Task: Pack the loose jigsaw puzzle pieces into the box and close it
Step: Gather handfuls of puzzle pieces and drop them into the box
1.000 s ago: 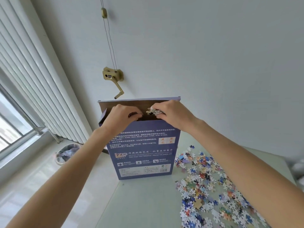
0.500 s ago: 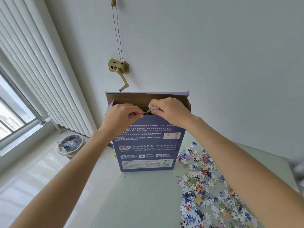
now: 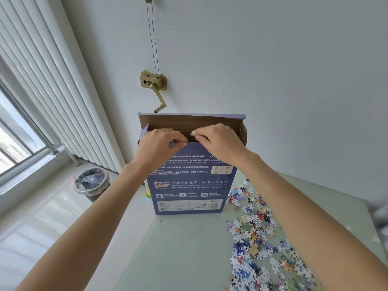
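The pieces seen earlier in the right hand (image 3: 220, 143) are gone; both hands, left hand (image 3: 159, 148) too, pinch the upright purple cardboard box (image 3: 189, 185) at its rim; light, flimsy; loose multicoloured jigsaw pieces (image 3: 262, 238) lie below the right.

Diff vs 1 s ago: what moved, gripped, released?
The right hand no longer shows the puzzle pieces it held over the upright blue cardboard box; seemingly dropped inside. The left hand still pinches the front edge. Loose jigsaw pieces on the table unchanged.

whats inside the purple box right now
Only brown cardboard inner walls show through the open top of the box. The left hand and right hand at its front edge cover the rest; no pieces are visible inside.
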A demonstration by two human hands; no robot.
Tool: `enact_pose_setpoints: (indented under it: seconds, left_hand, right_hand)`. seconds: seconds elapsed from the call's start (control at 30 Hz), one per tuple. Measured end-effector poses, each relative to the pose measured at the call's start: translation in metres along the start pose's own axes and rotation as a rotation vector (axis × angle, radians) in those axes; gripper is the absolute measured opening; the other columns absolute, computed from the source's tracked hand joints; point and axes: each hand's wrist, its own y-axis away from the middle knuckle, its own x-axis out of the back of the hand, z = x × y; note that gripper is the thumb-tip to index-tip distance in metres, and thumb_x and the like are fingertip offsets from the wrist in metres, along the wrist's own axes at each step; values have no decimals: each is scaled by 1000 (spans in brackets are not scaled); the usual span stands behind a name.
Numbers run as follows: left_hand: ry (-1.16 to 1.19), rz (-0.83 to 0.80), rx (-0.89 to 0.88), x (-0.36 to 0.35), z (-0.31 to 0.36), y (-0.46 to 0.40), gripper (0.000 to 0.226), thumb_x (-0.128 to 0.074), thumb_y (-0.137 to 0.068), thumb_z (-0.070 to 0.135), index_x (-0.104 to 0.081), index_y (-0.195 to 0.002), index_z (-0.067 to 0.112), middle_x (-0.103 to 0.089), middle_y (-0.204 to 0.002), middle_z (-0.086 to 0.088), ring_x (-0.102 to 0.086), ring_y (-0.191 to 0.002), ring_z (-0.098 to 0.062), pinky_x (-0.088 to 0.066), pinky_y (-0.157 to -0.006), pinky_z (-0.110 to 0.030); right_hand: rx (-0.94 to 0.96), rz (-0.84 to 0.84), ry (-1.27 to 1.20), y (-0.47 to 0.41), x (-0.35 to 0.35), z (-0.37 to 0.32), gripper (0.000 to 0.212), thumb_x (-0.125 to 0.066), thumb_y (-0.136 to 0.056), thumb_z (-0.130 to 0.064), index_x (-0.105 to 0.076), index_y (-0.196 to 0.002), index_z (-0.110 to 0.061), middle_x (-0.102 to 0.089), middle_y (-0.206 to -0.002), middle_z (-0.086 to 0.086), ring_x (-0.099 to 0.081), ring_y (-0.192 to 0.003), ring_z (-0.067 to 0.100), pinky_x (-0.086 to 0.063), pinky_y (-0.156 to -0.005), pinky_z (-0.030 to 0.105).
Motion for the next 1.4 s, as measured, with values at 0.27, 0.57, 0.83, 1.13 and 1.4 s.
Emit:
enact_pose_setpoints:
  seconds: [0.27, 0.57, 0.83, 1.13, 1.4]
  left_hand:
    - [-178, 165, -95, -7, 17, 12, 20, -58, -90, 27, -68, -104, 18, -70, -97, 2, -62, -90, -19, -50, -68, -28]
    - [253, 39, -134, -90, 110, 120, 21, -54, -89, 21, -68, -104, 17, -71, -90, 4, -64, -80, -10, -51, -62, -21]
    - [119, -937, 150, -159, 138, 250, 55, -65, -83, 35, -43, -134, 28, -56, -121, 0, -58, -102, -15, -46, -88, -29]
    - [11, -1230, 82, -172, 158, 355, 85, -78, -65, 49, -33, -135, 29, -37, -126, -4, -53, -96, -20, -44, -80, -28]
    - [262, -1148, 112, -194, 152, 357, 42, -77, -74, 24, -60, -113, 23, -51, -109, 2, -59, -74, -10, -45, -75, -22]
  right_hand:
    - [108, 268, 19, 68, 9, -11, 22, -58, -89, -12, -66, -109, -7, -70, -102, 4, -65, -94, 17, -52, -74, 21]
    - [-501, 145, 1, 292, -57, 13, 23, -58, -84, -1, -65, -107, -3, -70, -98, 8, -67, -85, 20, -56, -78, 33]
    - [-1004, -184, -81, 473, -111, -5, 38, -59, -89, -21, -54, -126, -15, -54, -127, 2, -49, -117, 19, -35, -98, 24]
    - [-541, -448, 43, 525, -167, -47, 41, -51, -83, -44, -52, -122, -31, -16, -154, 5, -6, -142, 33, 0, -111, 58]
    - [-422, -478, 86, 516, -178, 0, 27, -52, -88, -35, -56, -114, -36, -24, -152, -2, -15, -142, 29, -7, -114, 54]
